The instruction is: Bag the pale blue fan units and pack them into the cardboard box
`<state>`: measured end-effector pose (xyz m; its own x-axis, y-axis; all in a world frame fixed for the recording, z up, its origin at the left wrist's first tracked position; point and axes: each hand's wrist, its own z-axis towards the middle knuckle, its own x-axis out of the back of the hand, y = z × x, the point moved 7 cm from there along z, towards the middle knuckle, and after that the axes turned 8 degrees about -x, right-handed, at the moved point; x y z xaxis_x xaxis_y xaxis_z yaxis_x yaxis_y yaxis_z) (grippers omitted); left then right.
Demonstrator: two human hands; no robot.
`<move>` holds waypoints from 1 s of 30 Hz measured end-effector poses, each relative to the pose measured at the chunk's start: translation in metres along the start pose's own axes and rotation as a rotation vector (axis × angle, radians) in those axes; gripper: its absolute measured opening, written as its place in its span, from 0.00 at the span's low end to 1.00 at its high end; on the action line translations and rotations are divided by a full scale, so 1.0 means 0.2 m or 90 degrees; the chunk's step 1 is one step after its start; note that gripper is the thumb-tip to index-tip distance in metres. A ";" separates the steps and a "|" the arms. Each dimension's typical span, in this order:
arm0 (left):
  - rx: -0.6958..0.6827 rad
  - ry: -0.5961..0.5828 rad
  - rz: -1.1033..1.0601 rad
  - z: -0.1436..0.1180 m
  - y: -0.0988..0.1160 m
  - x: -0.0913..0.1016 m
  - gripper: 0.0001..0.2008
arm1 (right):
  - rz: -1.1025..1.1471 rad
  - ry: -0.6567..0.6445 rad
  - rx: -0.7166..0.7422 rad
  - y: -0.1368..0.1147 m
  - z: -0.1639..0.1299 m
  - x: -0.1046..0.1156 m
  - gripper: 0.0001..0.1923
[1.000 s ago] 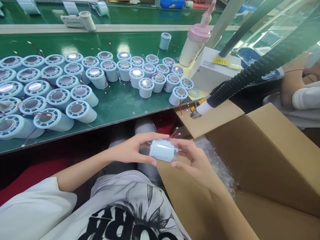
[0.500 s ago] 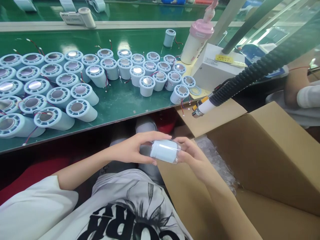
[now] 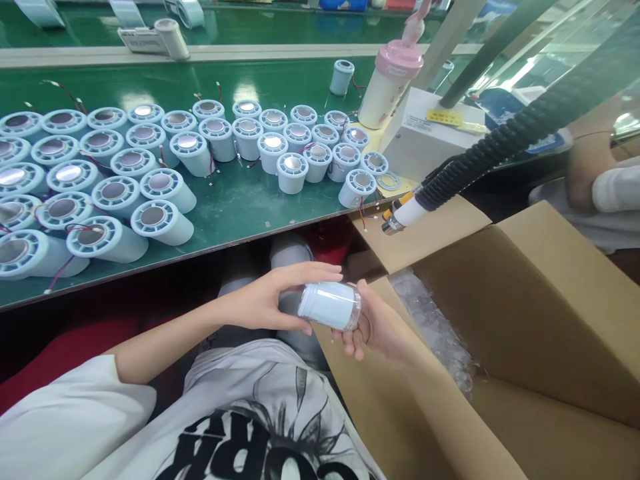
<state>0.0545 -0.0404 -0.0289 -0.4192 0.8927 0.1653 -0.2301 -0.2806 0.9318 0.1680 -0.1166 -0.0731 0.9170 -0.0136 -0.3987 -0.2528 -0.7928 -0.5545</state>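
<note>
At the far left, rows of light-blue cylinders (image 3: 117,191) stand close together on a glossy green worktop (image 3: 240,210); each shows a ring of moulded slots around a smooth silver disc, and thin red and blue wires (image 3: 61,273) trail from several. Behind them, on a pale rail (image 3: 90,57), lies a white plastic device (image 3: 145,41) with a barrel-shaped end. Below, a white T-shirt (image 3: 270,400) carries a bold black print. The left hand (image 3: 263,298) is clamped on the left end of a sleeved cylinder (image 3: 327,305), fingers along its upper side, thumb beneath. This smooth light-blue cylinder lies sideways, slightly tilted, between the two hands, inside a clear, glossy cover with a rounded right end. The right hand (image 3: 383,328) touches that end, its fingers curled beneath; I cannot tell whether they grip it. Farther right, a pink-lidded bottle (image 3: 383,97) leans in view near a boxy white base (image 3: 425,130). A ribbed black hose (image 3: 457,179) ends in a metallic nozzle (image 3: 393,225) above a matt brown carton (image 3: 545,327), which holds crumpled clear plastic (image 3: 435,337). At the right edge, another person's forearm (image 3: 593,163) is visible.
</note>
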 end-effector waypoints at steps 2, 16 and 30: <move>0.010 0.007 0.003 0.00 0.00 -0.01 0.34 | -0.010 -0.018 -0.043 0.03 0.00 -0.02 0.35; 0.191 0.054 -0.193 -0.01 -0.01 -0.02 0.34 | -0.496 0.165 0.620 -0.17 -0.21 0.00 0.31; 0.364 0.036 -0.342 -0.09 -0.11 -0.10 0.34 | -0.262 0.058 0.323 -0.09 -0.10 0.02 0.28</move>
<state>0.0516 -0.0592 -0.0582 -0.4264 0.8308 -0.3576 0.0664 0.4230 0.9037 0.1831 -0.1156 -0.0501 0.9866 0.1605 -0.0295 0.0304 -0.3584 -0.9331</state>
